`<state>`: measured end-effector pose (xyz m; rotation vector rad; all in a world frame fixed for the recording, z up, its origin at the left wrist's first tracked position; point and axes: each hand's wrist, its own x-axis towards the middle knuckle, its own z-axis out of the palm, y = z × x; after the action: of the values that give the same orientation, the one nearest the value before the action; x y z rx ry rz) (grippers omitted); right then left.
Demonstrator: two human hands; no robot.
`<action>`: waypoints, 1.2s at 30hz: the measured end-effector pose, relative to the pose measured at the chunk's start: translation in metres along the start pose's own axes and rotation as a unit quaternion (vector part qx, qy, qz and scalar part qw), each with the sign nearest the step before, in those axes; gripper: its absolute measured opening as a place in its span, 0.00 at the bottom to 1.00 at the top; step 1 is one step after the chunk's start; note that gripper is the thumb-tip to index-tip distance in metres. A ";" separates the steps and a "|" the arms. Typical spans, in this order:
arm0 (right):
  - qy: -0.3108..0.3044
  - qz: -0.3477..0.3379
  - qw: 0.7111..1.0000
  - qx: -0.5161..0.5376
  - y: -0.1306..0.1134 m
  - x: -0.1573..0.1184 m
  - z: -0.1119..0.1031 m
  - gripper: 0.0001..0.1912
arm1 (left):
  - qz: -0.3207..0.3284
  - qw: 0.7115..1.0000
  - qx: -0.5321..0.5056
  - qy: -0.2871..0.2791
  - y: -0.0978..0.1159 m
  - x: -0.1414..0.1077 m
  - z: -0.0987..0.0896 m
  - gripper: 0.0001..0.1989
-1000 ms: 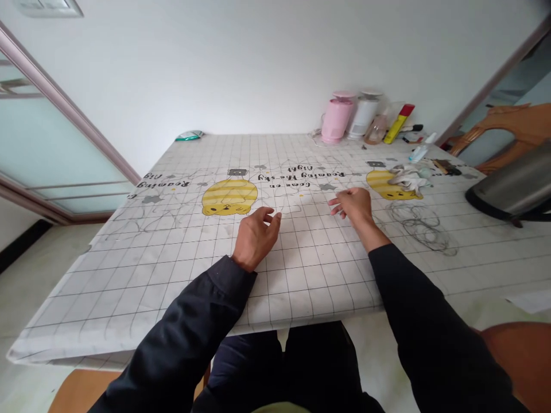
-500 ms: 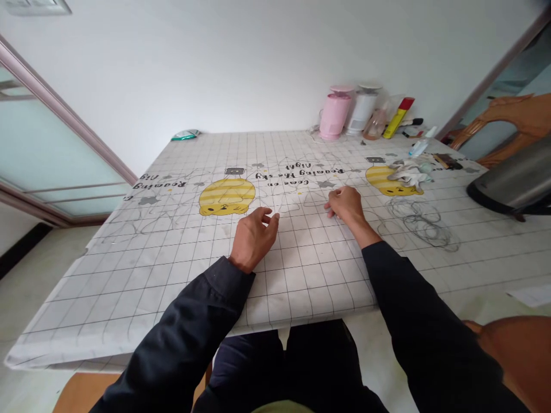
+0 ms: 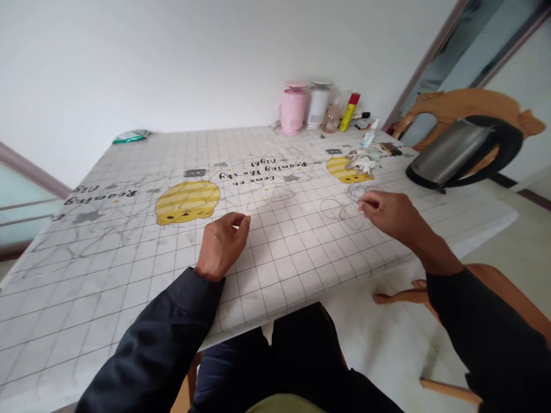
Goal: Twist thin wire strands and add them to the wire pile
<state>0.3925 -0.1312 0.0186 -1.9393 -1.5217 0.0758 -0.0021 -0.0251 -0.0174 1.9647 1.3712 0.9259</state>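
Note:
My left hand (image 3: 222, 243) rests over the checked tablecloth (image 3: 275, 264), just to the right of and below a printed yellow bear balloon (image 3: 188, 201). Its fingers are curled with thumb and forefinger together; whatever is between them is too small to make out. My right hand (image 3: 390, 215) is at the right side of the table, its fingertips pinched beside a loose tangle of thin grey wire or thread (image 3: 357, 191). Whether a strand runs between those fingertips cannot be made out. Fainter loops (image 3: 340, 213) lie left of it.
Beyond my right hand a steel kettle (image 3: 450, 150) stands by a wooden chair (image 3: 473, 103). Along the wall are a pink device (image 3: 294, 109), a white one (image 3: 318, 106), bottles and a yellow-red tube (image 3: 349, 113). A crumpled cloth (image 3: 362, 162) and green packet (image 3: 131, 136) lie on the table.
My right hand has moved right, away from my left hand, to the grey tangle. The view has turned to the right. My left thumb and forefinger have come together.

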 end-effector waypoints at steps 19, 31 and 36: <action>-0.143 -0.130 0.960 -0.204 -0.025 -0.023 0.085 0.12 | 0.001 0.998 0.041 -0.045 0.011 -0.004 -0.004 0.18; -0.113 -0.313 0.932 -0.142 -0.042 -0.098 0.082 0.16 | 0.108 0.986 0.051 -0.117 0.016 -0.008 0.030 0.12; -0.134 -0.339 0.925 -0.108 -0.048 -0.104 0.076 0.14 | 0.146 0.966 0.144 -0.157 0.036 0.000 0.074 0.16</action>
<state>0.2860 -0.1832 -0.0507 -1.4891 -2.3953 -0.1410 0.0767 -0.0406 -0.0340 2.4596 1.1004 0.5212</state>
